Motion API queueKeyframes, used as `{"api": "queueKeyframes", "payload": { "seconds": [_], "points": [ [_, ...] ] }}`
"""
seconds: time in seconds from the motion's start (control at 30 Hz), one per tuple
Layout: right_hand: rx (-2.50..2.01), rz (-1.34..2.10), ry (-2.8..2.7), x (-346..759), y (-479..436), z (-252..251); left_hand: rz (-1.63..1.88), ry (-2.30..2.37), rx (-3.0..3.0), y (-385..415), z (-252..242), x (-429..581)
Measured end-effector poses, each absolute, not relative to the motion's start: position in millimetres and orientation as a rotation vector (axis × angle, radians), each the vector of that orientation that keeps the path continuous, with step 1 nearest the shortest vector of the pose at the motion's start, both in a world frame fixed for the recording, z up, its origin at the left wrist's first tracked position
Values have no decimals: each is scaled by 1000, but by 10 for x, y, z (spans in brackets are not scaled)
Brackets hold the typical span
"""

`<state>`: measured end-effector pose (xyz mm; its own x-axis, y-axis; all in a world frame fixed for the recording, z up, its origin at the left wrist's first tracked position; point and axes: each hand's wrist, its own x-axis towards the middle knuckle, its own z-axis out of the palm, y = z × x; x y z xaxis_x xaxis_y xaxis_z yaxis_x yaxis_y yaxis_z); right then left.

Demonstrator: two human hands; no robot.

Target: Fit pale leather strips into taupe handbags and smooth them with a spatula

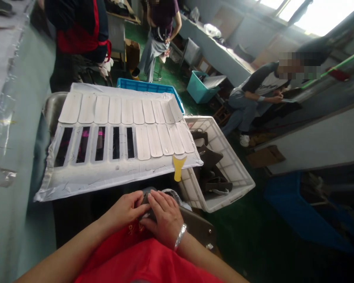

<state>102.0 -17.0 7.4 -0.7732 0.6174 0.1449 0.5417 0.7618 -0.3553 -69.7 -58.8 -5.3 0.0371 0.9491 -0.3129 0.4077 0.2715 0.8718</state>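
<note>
My left hand (129, 206) is closed in a pinch on the near end of a dark brown leather-like piece (199, 227) in my lap. My right hand (165, 216), with a silver bracelet at the wrist, lies over the same piece, its fingers curled down on it beside my left fingertips. The piece stretches out to the right under my right forearm and shows small shiny studs near its far end. Part of it is hidden by my hands. Just beyond them is a white-covered board (85, 181) bearing rows of pale rounded strips (115, 110) and several dark slots.
A yellow scraper-like tool (179, 167) lies at the board's near right edge. To the right, a white crate (227, 200) holds dark brown pieces. Blue bins (124, 81) stand beyond. A seated person (253, 90) is at right; two other people are at the back.
</note>
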Motion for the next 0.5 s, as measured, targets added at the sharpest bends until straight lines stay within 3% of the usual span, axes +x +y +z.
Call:
{"api": "queueKeyframes", "payload": {
  "seconds": [0.2,0.5],
  "points": [
    [-969,706,-2708,1418,-141,247,745,1497,1150,-645,-113,-636],
    [-1367,589,-2597,2661,-392,290,547,1770,1307,-794,-153,-640]
  ]
}}
